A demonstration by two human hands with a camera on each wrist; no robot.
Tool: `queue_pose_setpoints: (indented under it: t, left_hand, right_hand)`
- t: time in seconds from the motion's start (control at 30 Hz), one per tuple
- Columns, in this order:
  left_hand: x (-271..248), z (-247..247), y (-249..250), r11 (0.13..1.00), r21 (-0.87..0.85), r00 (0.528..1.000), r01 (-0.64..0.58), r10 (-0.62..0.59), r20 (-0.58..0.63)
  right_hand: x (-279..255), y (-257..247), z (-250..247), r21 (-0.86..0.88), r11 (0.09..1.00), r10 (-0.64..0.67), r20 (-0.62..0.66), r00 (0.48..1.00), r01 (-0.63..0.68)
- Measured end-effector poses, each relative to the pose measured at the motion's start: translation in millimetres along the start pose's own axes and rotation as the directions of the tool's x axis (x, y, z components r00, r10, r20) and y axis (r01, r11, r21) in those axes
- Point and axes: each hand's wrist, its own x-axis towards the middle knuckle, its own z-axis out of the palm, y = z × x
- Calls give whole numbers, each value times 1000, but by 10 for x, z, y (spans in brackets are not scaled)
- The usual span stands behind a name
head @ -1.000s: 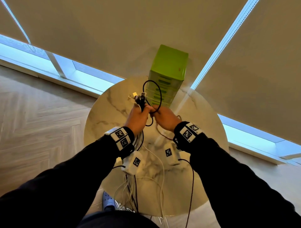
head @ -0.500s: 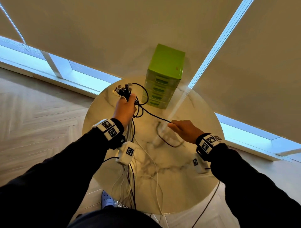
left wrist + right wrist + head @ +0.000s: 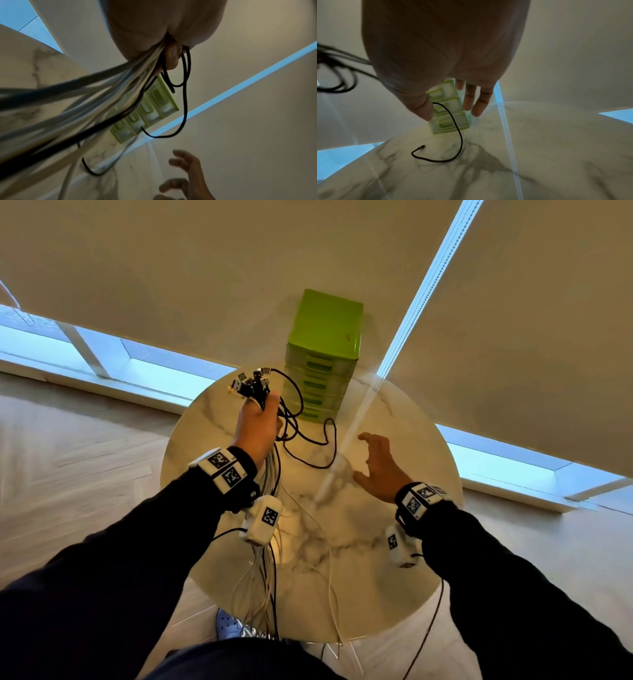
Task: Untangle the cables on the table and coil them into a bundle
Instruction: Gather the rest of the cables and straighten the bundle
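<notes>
Head view: we are gripping a bunch of cables (image 3: 265, 474) in our left hand (image 3: 257, 428), held up above the round marble table (image 3: 376, 559), with the plug ends (image 3: 250, 383) sticking out past the fingers and the white and black strands trailing down over the near edge. One black cable (image 3: 308, 443) is looping loose onto the tabletop beside the green drawer unit (image 3: 323, 354). Our right hand (image 3: 380, 469) is hovering apart from it, fingers spread, holding nothing.

Left wrist view: our fingers (image 3: 171, 58) are curling round the bundled cables (image 3: 102, 86), blurred as they are running toward the camera.

Right wrist view: our fingers (image 3: 469, 97) are hanging relaxed above the black cable's free end (image 3: 422, 146), which is lying on the marble.
</notes>
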Motion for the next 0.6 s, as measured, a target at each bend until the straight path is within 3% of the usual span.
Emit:
queue_pose_setpoints:
  t: [0.23,0.37,0.5,0.6]
  left_hand:
    - [-135,-33,65,1000,3,989,-28,27,145]
    - [-148,-147,78,999,-21,984,-30,34,176]
    - [-27,-337,114,998,-48,994,-28,33,103]
    - [117,-510,119,997,-76,1000,-18,17,-13]
  right_hand:
    - [232,-598,204,-29,978,-208,-50,977,207]
    - [362,-690,321,56,950,-311,92,946,307]
    - [398,-621,446,21,979,-197,333,922,201]
    - [322,-343,412,-149,987,-7,376,926,67]
